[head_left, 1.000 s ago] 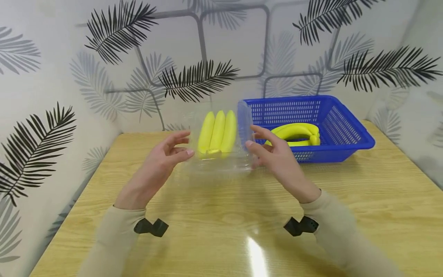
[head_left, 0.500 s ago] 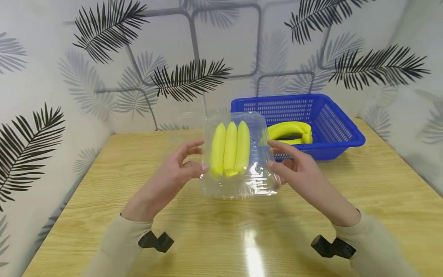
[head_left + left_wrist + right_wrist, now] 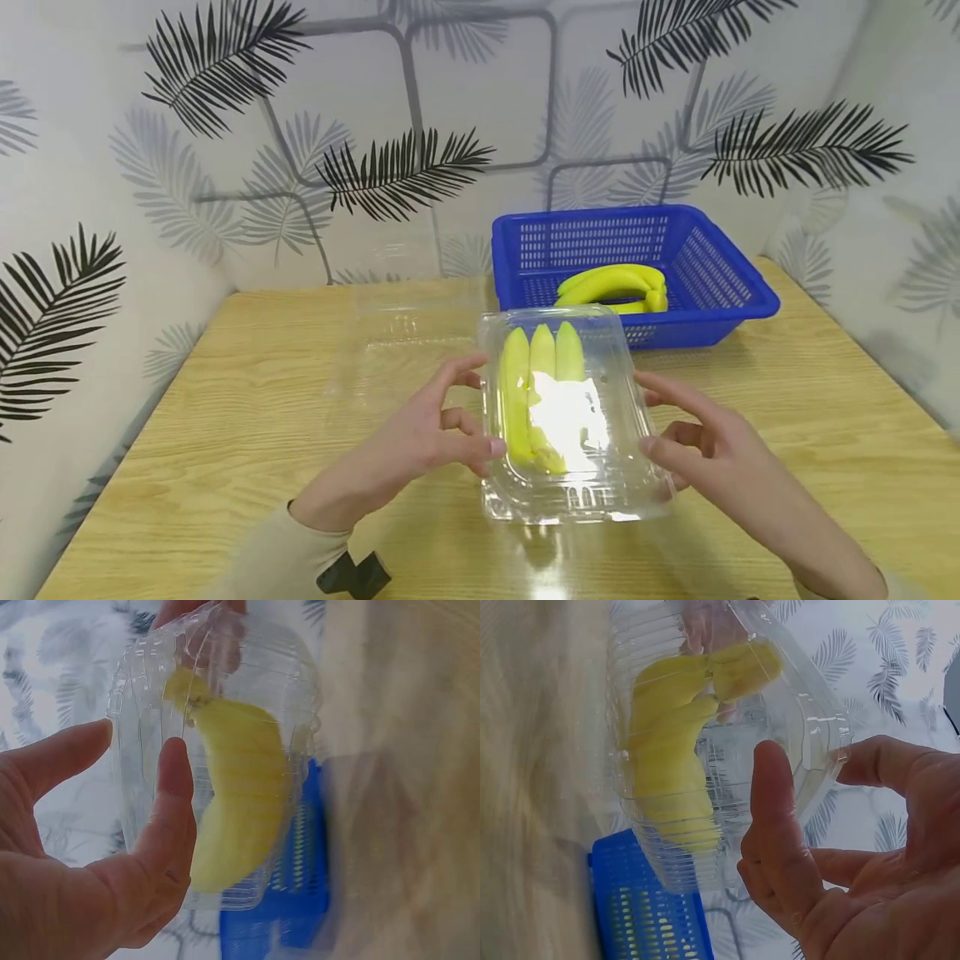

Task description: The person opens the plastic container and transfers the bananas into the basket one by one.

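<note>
Clear plastic clamshell box [image 3: 573, 417], lid closed, enclosing a bunch of three yellow bananas [image 3: 540, 392]. The left hand [image 3: 420, 442] and right hand [image 3: 712, 454] grasp its opposite sides with curled fingertips, holding it just in front of the blue basket [image 3: 720, 275]. The basket contains a second banana bunch [image 3: 615, 283]. Left of the basket, another transparent box [image 3: 405, 333] lies on the tabletop [image 3: 225, 417].

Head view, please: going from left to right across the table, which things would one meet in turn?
Left hand → clear plastic box with bananas inside → right hand. The blue basket lies farther back and overlaps these in the order, so it has no clear place.
</note>
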A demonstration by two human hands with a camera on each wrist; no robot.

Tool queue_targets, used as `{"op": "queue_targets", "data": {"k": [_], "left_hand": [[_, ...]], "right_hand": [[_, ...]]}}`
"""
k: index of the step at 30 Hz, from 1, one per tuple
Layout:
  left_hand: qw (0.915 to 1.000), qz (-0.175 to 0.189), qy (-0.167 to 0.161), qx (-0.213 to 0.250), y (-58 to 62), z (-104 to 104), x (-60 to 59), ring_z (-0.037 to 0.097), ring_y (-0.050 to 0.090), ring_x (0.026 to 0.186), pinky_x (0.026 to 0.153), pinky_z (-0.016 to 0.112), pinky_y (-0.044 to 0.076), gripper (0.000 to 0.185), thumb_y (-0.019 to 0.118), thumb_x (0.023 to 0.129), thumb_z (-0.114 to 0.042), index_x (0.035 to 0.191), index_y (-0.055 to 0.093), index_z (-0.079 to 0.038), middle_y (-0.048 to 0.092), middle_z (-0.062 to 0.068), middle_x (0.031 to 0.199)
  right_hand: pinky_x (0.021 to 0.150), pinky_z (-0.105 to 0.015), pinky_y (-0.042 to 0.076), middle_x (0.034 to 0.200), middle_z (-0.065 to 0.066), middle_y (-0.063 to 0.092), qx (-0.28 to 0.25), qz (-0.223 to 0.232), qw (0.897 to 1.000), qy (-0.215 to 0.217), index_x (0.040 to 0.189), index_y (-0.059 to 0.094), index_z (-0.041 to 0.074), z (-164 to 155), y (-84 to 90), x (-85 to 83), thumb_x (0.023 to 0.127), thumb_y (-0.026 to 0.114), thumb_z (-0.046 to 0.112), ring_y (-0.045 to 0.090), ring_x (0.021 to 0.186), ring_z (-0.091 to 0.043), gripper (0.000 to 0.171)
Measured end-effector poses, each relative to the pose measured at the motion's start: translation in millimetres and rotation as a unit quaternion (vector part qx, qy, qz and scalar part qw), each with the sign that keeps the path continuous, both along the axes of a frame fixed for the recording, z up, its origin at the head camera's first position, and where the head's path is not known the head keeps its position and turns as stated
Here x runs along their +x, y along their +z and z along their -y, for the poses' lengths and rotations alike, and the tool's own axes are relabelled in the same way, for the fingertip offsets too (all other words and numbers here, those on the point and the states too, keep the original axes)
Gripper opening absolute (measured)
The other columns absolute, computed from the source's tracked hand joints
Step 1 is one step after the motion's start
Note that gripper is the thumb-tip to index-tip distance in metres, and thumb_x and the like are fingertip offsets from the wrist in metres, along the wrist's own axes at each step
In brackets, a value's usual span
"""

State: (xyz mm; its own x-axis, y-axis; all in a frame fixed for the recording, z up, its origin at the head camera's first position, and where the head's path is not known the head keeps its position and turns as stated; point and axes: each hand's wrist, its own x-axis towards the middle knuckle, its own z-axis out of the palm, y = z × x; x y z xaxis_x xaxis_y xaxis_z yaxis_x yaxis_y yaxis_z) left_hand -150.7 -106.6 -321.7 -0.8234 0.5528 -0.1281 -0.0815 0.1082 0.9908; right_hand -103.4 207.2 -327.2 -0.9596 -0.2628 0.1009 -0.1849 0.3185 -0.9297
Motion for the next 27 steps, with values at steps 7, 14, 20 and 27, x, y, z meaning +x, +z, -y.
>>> {"op": "queue_targets", "data": {"k": [7,14,20,27], "left_hand": [[0.9995,0.028,-0.014,0.009,-31.5,-22,4.9,0.027,0.068,0.081,0.092,0.039,0.049,0.091,0.078,0.082,-0.011,0.153,0.022,-0.018,0.036,0.014,0.140],[0.9997,0.016,-0.010,0.015,-52.1,-32,2.8,0.027,0.068,0.078,0.083,0.037,0.054,0.092,0.078,0.083,-0.010,0.155,0.020,-0.015,0.039,0.017,0.138],[0.9999,0.002,0.006,0.009,-57.8,-37,2.3,0.026,0.068,0.076,0.090,0.040,0.050,0.091,0.078,0.084,-0.013,0.155,0.021,-0.013,0.045,0.016,0.134],[0.9993,0.001,0.036,-0.008,-62.5,-40,3.6,0.029,0.069,0.081,0.104,0.052,0.034,0.090,0.078,0.085,-0.024,0.155,0.022,-0.021,0.046,0.010,0.138]], "right_hand": [[0.060,-0.036,0.057,0.138,-0.017,0.044,0.010,0.064,0.997,-0.035,0.150,0.042,0.019,-18,-23.3,9.5,0.095,0.065,0.014,0.063,0.077,-0.021,0.060],[0.059,-0.035,0.056,0.140,-0.023,0.043,0.004,0.087,0.996,-0.034,0.152,0.039,0.013,-26,-43.0,7.5,0.097,0.063,0.014,0.062,0.074,-0.018,0.060],[0.059,-0.038,0.057,0.143,-0.027,0.039,-0.025,0.100,0.994,-0.026,0.152,0.036,0.008,-31,-50.8,0.5,0.098,0.060,0.012,0.064,0.078,-0.019,0.059],[0.058,-0.040,0.057,0.145,-0.024,0.040,-0.026,0.091,0.995,-0.034,0.150,0.040,0.010,-32,-52.0,-7.5,0.098,0.060,0.013,0.063,0.098,-0.020,0.055]]}}
